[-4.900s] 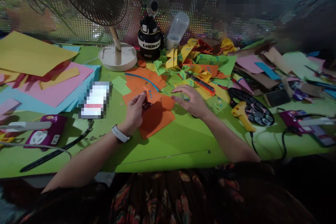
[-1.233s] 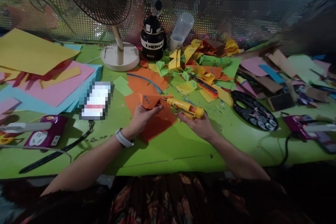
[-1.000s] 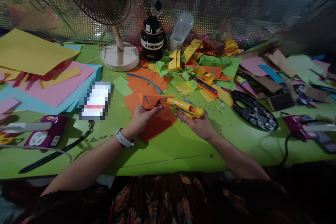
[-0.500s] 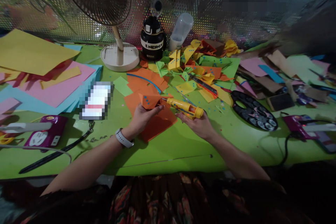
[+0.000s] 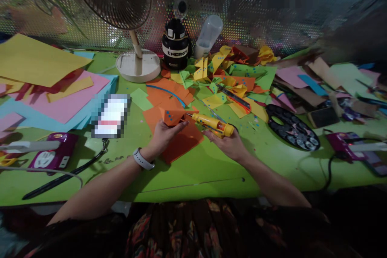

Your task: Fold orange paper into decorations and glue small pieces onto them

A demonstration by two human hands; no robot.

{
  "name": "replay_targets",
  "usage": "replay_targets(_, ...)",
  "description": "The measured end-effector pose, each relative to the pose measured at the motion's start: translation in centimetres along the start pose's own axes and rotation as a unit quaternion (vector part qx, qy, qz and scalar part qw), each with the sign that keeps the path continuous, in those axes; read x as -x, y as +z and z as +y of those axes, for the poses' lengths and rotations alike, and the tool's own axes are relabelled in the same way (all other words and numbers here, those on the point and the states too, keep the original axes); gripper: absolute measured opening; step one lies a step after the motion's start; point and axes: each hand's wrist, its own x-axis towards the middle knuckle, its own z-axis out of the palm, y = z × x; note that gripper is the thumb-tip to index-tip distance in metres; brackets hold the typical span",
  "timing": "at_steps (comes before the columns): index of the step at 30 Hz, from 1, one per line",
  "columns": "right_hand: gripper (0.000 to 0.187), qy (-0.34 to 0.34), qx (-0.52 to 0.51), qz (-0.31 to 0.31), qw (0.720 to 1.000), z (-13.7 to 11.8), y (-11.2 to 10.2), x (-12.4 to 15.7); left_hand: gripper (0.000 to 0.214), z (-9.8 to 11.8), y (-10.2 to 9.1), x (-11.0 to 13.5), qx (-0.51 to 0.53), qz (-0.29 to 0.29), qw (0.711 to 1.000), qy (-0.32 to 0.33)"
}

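Observation:
My left hand (image 5: 163, 136), with a white watch on its wrist, grips a folded orange paper piece (image 5: 173, 115) dotted with blue, held just above an orange sheet (image 5: 181, 141) on the green table (image 5: 199, 169). My right hand (image 5: 227, 143) is closed round a yellow glue gun (image 5: 211, 123). The gun's nozzle points left and touches the folded piece's right edge.
A fan (image 5: 133, 16) on a white base, a black can (image 5: 177, 46) and a clear cup (image 5: 208, 34) stand at the back. Coloured paper scraps (image 5: 236, 74) pile behind my hands. Large sheets (image 5: 45, 84) lie left. A black palette (image 5: 292, 127) and purple devices (image 5: 343, 141) lie right.
About five seconds ago my right hand lay flat on the papers and the glue gun rested by the palette; now the hand holds it against the folded piece. Nothing has moved in the last second.

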Motion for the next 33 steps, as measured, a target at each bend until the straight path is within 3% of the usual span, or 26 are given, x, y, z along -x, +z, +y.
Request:
replay_targets(7,0.034,-0.022,0.086,0.012,0.996,0.7,0.0,0.4,0.017,-0.8,-0.2,-0.1,-0.088,0.017,0.991,0.099)
replay_targets(11,0.036,-0.030,0.243,0.028,0.969,-0.3,-1.3,1.1,0.016,-0.1,-0.3,-0.1,-0.088,0.027,0.992,0.082)
replay_targets(14,0.038,-0.015,0.358,0.066,0.931,-0.3,-3.9,1.8,0.017,0.4,-0.3,-0.1,-0.060,0.051,0.996,0.039)
replay_targets(17,0.043,0.022,0.438,0.144,0.887,1.1,-7.8,2.9,0.020,0.4,-0.3,-0.3,-0.021,0.066,0.998,0.003)
replay_targets(21,0.064,0.092,0.467,0.209,0.854,3.7,-13.5,4.9,0.024,0.1,-0.3,-0.7,0.040,0.081,0.996,-0.024)
replay_targets(25,0.077,0.174,0.513,0.272,0.795,6.5,-18.0,6.6,0.024,-0.2,-0.6,-1.5,0.089,0.117,0.989,-0.025)
replay_targets(27,0.079,0.184,0.526,0.272,0.784,7.8,-19.4,7.1,0.025,-0.3,-0.8,-1.7,0.103,0.127,0.986,-0.026)
replay_targets(30,0.073,0.191,0.568,0.215,0.771,9.0,-20.2,7.4,0.024,-0.5,-1.0,-1.9,0.103,0.126,0.986,-0.030)
replay_targets(33,0.071,0.193,0.633,0.175,0.729,8.8,-19.8,7.6,0.024,-0.5,-1.0,-1.8,0.090,0.120,0.988,-0.030)
